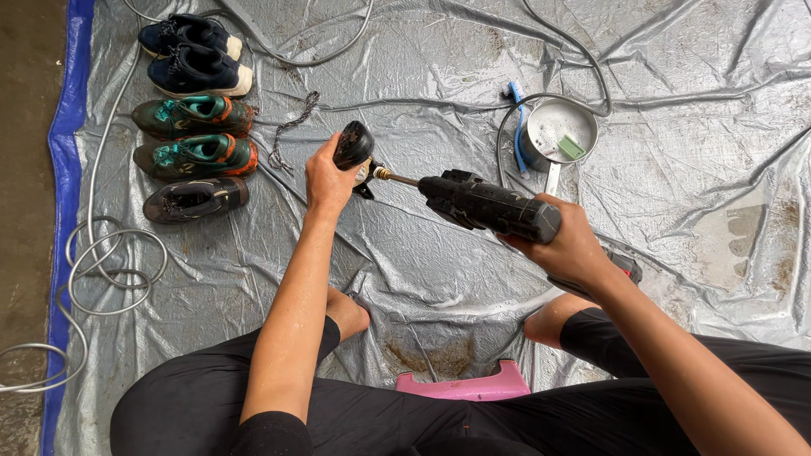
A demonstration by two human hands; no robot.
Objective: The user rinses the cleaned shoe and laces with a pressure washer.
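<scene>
My left hand point(328, 179) grips the black nozzle head point(353, 145) at the front of a black spray gun point(490, 205). A short brass fitting point(384, 175) joins the nozzle to the gun body. My right hand point(572, 245) is wrapped around the gun's rear grip, holding it level over the grey tarpaulin point(405, 253). I sit with my bare knees bent over the tarpaulin.
Several shoes lie in a column at the upper left: a dark blue pair point(196, 52), a teal-and-orange pair point(196, 135) and one black shoe point(196, 199). A loose lace point(291, 128), a metal pot of soapy water point(557, 133), a blue brush point(517, 122), coiled hose point(110, 270), a pink stool point(465, 387).
</scene>
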